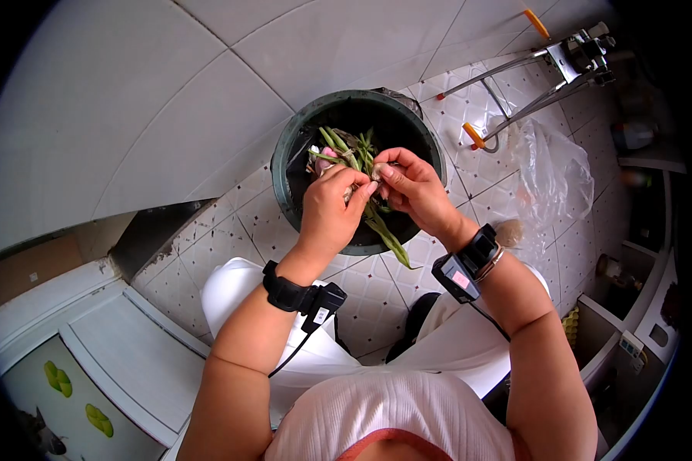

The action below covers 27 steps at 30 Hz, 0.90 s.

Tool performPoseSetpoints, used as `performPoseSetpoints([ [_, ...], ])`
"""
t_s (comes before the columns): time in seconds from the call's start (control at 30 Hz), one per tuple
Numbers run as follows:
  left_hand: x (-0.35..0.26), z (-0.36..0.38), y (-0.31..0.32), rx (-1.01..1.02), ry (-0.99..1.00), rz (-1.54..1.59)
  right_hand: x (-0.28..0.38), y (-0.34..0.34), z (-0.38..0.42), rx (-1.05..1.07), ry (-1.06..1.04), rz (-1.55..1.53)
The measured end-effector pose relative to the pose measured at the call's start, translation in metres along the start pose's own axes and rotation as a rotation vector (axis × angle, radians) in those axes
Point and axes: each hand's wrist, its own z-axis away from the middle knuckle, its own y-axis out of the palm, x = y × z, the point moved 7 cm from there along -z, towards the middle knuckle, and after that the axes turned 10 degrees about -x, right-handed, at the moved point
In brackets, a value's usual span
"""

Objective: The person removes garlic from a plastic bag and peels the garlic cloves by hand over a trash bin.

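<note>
Both hands work close together above a dark green round bin [282, 180]. My left hand [335, 207] is closed, its fingertips pinching a pale bulb that looks like garlic, mostly covered by the fingers. Thumb and forefinger of my right hand [415, 188] close on a whitish piece of the same garlic [377, 170], right beside the left fingertips. Green stalks and leaves [338, 144] lie in the bin beyond the hands, with a pinkish-purple bulb [327, 160] among them. One long green leaf [390, 240] hangs below the hands across the bin's near rim.
A pale wall [207, 107] rises behind the bin. To the right, a metal folding frame with orange handles [546, 77] stands on the tiled floor, with a clear plastic bag [550, 173] nearby. A white cabinet [131, 353] is at left, shelves [638, 284] at right.
</note>
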Motion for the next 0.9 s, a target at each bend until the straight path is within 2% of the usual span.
performPoseSetpoints([
  [0.17,0.009,0.002,0.004,0.051,-0.099,0.051,0.009,0.004,0.004,-0.031,-0.184,0.245],
  [0.23,0.011,0.003,0.004,0.069,-0.145,0.066,0.010,0.005,0.003,0.022,-0.340,0.398],
  [0.3,0.013,0.005,0.008,0.144,-0.294,0.130,0.010,0.004,0.004,0.023,-0.343,0.416],
  [0.33,0.013,0.005,0.008,0.144,-0.294,0.130,0.010,0.004,0.005,0.023,-0.345,0.432],
  [0.47,0.013,0.005,0.011,0.162,-0.174,0.055,0.012,0.009,0.010,0.009,-0.376,0.532],
  [0.53,0.014,0.007,0.013,0.168,-0.110,0.017,0.018,0.011,0.014,-0.049,-0.508,0.531],
  [0.57,0.012,0.007,0.014,0.174,-0.055,0.004,0.017,0.013,0.015,-0.049,-0.509,0.531],
  [0.67,0.011,0.009,0.017,0.185,0.033,-0.032,0.020,0.015,0.018,-0.110,-0.543,0.627],
  [0.73,0.010,0.009,0.017,0.190,0.065,-0.054,0.026,0.019,0.022,-0.131,-0.678,0.769],
  [0.9,0.003,0.013,0.021,0.214,0.134,-0.229,0.020,0.017,0.021,-0.101,-0.621,0.762],
])
